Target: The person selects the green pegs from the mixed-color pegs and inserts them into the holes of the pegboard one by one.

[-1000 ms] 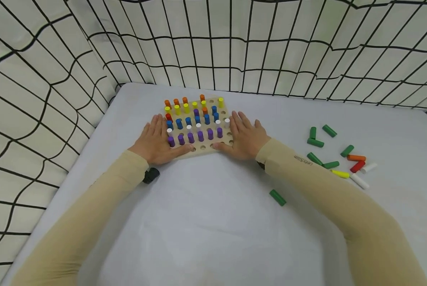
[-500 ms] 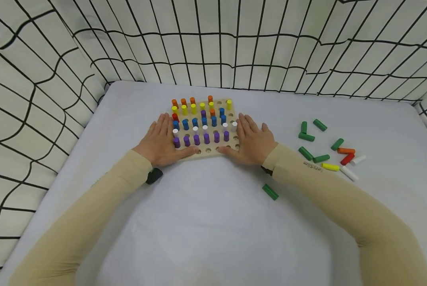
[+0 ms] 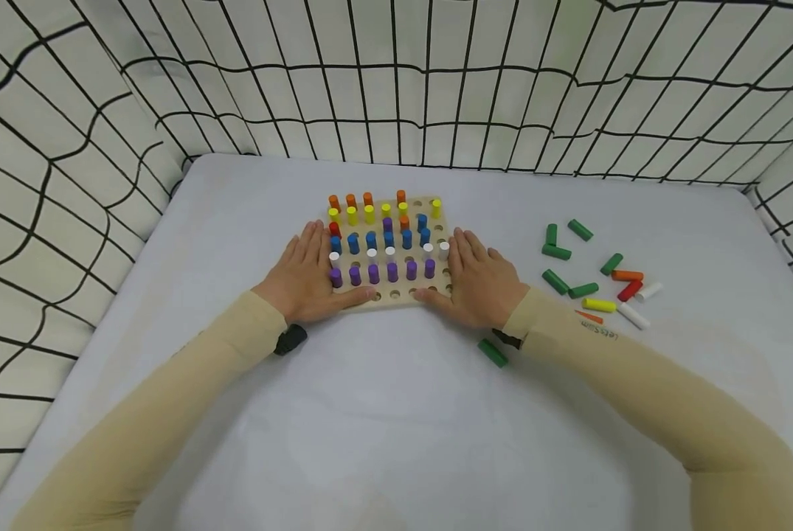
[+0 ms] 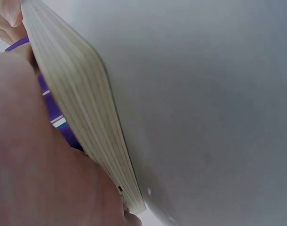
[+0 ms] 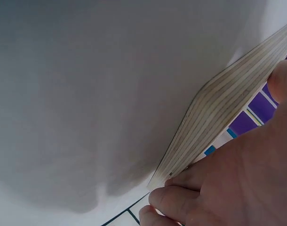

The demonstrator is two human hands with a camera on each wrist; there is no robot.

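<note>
A wooden pegboard (image 3: 404,301) lies on the white table between both hands. Standing in its holes are purple pegs (image 3: 392,273), white pegs (image 3: 390,255), blue pegs (image 3: 371,242), yellow pegs (image 3: 369,214), several orange ones and a red peg (image 3: 334,229). Along the board's left side, the left hand (image 3: 303,280) presses with straight fingers, its thumb over the near edge. On the right side the right hand (image 3: 484,286) mirrors it, thumb stretched inward. Both wrist views show the board's layered edge (image 4: 82,84) close to the palms. Some holes at the front and right hold no peg.
To the right lie several loose green pegs (image 3: 555,282), with a yellow peg (image 3: 598,304), a red peg (image 3: 630,290), white pegs (image 3: 633,316) and orange pegs (image 3: 627,275). One green peg (image 3: 492,352) lies by the right wrist. Black wire mesh (image 3: 426,122) fences the table.
Both hands have slid the pegboard to the right and slightly nearer, closer to the loose pegs. An orange peg now shows beside the right sleeve. The head view has shifted a little.
</note>
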